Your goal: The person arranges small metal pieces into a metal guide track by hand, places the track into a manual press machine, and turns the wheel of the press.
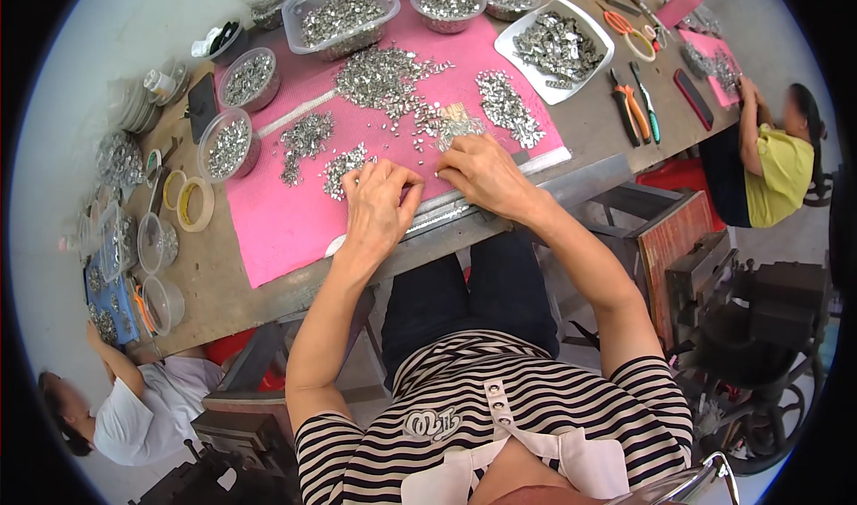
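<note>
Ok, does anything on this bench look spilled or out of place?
Nothing clearly stands out. Loose metal pieces lie straight on the pink mat, a few scattered between the piles, which could pass for a spill; but the piles sit mostly apart, so it seems deliberate.

On my feed from the head camera, I see a short-sleeved shirt (553,407) in narrow black and cream stripes. Its wide, pointed collar (594,465) is plain pale pink-beige, and so is the short placket (497,398), which carries round, dark-centred snaps. I make out silvery-grey, rounded lettering (432,425) on the chest. Below are dark navy trousers (511,286). The left hand (382,206) and right hand (486,173) are bare.
</note>
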A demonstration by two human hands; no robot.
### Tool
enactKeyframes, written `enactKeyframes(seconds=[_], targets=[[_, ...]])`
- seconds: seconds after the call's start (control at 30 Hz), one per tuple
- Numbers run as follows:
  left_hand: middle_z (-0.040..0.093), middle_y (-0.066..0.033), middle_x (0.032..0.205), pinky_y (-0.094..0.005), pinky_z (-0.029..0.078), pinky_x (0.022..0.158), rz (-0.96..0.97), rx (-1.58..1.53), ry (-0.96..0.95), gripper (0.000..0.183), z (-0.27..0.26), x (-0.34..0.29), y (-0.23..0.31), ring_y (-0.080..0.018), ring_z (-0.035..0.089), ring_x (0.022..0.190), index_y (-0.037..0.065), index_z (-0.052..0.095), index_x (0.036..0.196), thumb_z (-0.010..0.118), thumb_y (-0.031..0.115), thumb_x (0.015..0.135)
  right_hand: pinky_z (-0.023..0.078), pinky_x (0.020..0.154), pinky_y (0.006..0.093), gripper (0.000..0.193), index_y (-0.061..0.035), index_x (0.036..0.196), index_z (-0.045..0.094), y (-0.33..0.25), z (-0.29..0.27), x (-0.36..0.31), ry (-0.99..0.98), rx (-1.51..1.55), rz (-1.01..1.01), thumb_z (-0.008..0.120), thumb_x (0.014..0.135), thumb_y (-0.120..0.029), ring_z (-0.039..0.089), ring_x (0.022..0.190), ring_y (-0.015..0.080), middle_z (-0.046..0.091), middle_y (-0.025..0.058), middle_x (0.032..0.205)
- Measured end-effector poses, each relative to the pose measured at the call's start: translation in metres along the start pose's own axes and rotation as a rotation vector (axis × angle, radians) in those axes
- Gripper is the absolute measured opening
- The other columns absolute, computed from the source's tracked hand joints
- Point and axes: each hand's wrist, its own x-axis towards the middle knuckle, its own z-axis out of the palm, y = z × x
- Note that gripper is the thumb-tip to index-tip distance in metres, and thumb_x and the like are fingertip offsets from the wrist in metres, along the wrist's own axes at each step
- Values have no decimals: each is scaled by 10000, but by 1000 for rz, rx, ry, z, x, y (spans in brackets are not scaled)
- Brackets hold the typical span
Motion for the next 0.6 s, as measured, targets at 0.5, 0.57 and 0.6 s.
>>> enactKeyframes(seconds=[0.5,0.57,0.6], targets=[[616,-38,873,-480,360,970,27,115,-5,75,-6,-3,0,-236,598,921,118,722,917,754,135,851,455,812,412,71,-53,900,690,1,0,-5,46,-61,8,726,856,-95,621,856,298,607,97,851],[611,-43,876,-493,360,979,47,150,-4,80,-6,-3,0,-240,598,927,119,718,923,753,138,854,453,811,413,74,-51,881,671,-2,-4,-5,43,-79,8,723,850,-93,620,852,298,605,99,848],[609,-46,883,-502,358,986,55,158,-16,82,-6,-3,0,-243,597,932,120,713,924,753,141,855,451,810,414,82,-49,861,652,-3,-6,-5,41,-98,10,720,843,-91,618,848,298,602,101,846]])
